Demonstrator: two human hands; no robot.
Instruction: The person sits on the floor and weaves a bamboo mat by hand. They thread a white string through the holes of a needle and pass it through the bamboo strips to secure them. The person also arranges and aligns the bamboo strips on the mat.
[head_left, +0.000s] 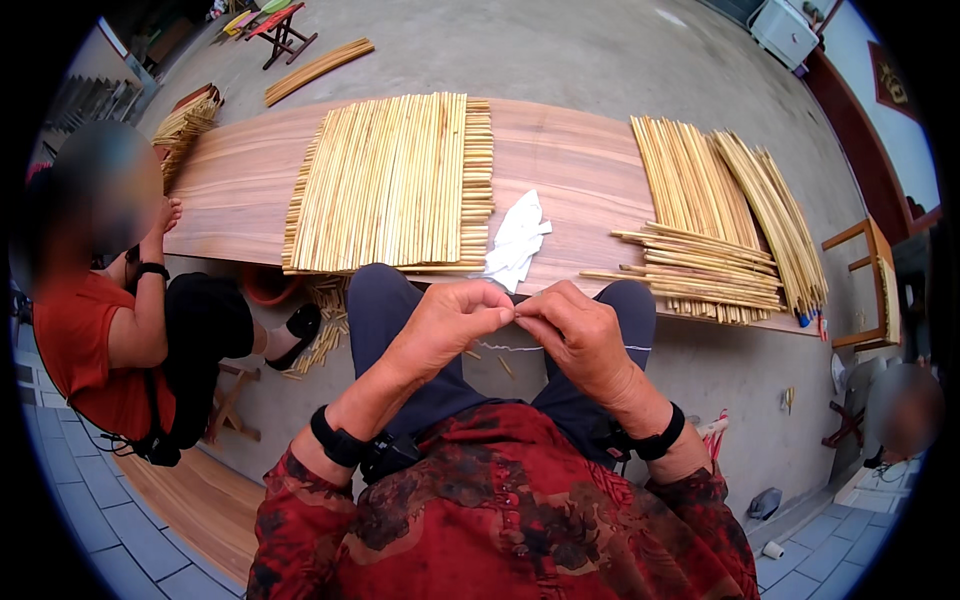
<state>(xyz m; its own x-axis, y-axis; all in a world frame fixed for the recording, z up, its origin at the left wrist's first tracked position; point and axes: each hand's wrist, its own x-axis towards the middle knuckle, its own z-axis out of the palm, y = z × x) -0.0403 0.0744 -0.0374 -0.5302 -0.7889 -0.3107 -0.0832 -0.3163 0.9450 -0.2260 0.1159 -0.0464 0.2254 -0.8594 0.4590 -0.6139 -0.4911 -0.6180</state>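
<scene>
Above my lap, my left hand [448,325] and my right hand [585,335] meet fingertip to fingertip. Both pinch a thin white thread [510,348], which hangs below the fingers and trails off past my right wrist. The spot where the fingertips meet is too small to make out fully. Just beyond my hands, a crumpled white cloth or paper [517,240] lies on the wood-grain table [560,150]. Left of it, pale yellow sticks [385,180] lie side by side in a flat, mat-like layer, with a second layer showing underneath.
More sticks [710,262] are piled at the table's right end, some crosswise. A person in an orange-red top [90,340] sits at the left. Short stick pieces [325,330] litter the floor. Another bundle [320,70] lies beyond the table. A wooden stool [872,285] stands right.
</scene>
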